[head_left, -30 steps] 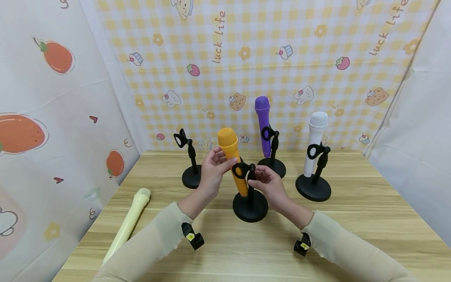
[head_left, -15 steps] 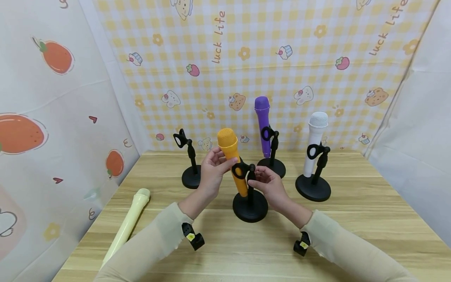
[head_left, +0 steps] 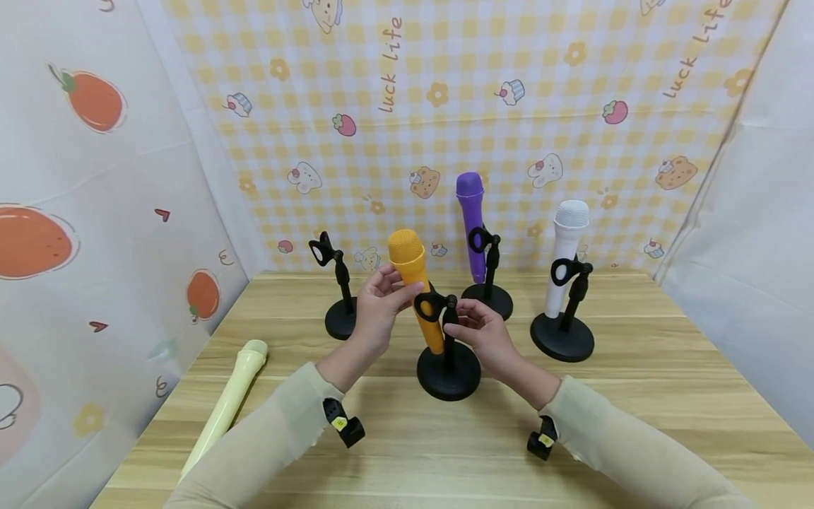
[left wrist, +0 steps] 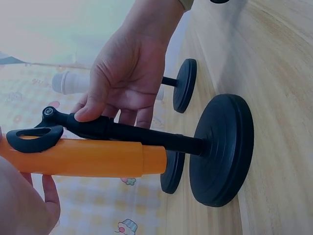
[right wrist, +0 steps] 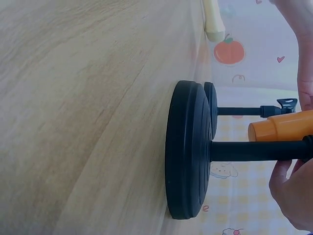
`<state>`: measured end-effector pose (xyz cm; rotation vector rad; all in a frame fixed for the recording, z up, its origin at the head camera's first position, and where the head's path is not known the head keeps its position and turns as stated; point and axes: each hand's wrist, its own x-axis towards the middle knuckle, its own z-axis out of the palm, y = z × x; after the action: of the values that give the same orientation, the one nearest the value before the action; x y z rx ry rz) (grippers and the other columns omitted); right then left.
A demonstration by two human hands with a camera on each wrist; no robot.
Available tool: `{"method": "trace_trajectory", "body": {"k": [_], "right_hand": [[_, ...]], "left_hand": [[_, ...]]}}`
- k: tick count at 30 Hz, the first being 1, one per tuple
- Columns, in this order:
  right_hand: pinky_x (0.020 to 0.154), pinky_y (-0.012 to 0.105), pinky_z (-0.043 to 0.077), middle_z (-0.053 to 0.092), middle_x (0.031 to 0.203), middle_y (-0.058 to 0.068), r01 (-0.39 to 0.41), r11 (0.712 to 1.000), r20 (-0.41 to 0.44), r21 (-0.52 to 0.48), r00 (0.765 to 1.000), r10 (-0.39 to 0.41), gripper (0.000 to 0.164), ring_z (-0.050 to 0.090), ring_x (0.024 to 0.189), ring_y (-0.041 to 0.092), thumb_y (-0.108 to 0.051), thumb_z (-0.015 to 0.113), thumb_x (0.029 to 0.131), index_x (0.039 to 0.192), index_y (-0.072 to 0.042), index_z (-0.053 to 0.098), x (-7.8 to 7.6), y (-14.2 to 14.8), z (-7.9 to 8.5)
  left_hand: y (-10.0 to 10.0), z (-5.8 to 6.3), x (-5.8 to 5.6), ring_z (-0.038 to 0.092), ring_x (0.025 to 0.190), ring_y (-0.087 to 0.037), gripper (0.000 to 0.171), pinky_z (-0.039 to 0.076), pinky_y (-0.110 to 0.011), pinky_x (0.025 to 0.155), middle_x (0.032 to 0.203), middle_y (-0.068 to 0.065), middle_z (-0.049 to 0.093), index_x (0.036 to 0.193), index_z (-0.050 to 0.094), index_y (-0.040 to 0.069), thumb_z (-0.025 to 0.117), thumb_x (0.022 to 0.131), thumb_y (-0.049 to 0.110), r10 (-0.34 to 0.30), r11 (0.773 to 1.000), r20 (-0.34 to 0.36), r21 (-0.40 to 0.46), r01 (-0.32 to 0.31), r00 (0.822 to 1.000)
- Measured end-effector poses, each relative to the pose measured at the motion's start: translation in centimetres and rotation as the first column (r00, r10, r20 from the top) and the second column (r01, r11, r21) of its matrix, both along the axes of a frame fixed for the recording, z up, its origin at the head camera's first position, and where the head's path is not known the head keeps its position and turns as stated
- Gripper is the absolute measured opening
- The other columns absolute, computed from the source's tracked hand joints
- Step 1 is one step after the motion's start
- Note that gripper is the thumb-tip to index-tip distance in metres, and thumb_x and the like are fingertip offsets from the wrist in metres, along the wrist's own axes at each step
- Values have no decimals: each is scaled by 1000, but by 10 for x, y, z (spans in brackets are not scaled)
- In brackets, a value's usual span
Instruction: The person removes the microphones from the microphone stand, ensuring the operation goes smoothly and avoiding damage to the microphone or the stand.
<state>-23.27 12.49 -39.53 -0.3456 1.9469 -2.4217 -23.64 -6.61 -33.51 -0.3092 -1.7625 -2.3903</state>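
An orange microphone [head_left: 407, 249] leans in the ring clip of a black desk stand [head_left: 449, 382], its lower end beside the pole. My left hand [head_left: 376, 311] holds the microphone just under its head, thumb in front and fingers behind. My right hand [head_left: 488, 338] grips the upper part of the stand's pole between thumb and fingers. In the left wrist view, the right thumb presses the black pole [left wrist: 156, 137], while the orange handle [left wrist: 98, 159] passes through the clip. The round base sits flat on the table.
A purple microphone [head_left: 470, 205] and a white microphone [head_left: 566, 240] stand clipped in black stands behind and to the right. At the back left is a stand with a bare clip [head_left: 323, 250]. A pale yellow microphone [head_left: 225, 406] lies on the wooden table [head_left: 432, 452], left.
Both hands keep the same hold on the orange microphone and the stand. Only the head view has shifted slightly, so everything appears a little further left.
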Motion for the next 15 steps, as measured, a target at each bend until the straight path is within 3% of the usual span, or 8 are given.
{"method": "trace_trajectory", "body": {"k": [15], "right_hand": [[85,31,54,60,104,7,3,1000,16,-13,1000,-2,29,56,95,23,10,69,85,106,-9,62,1,0,1]], "left_hand": [[-2,2,-4,64,90,-17,35,55,-32,79,105,-4,67,118,62,7,74,85,3,-42,999,14,18,42,999]]}}
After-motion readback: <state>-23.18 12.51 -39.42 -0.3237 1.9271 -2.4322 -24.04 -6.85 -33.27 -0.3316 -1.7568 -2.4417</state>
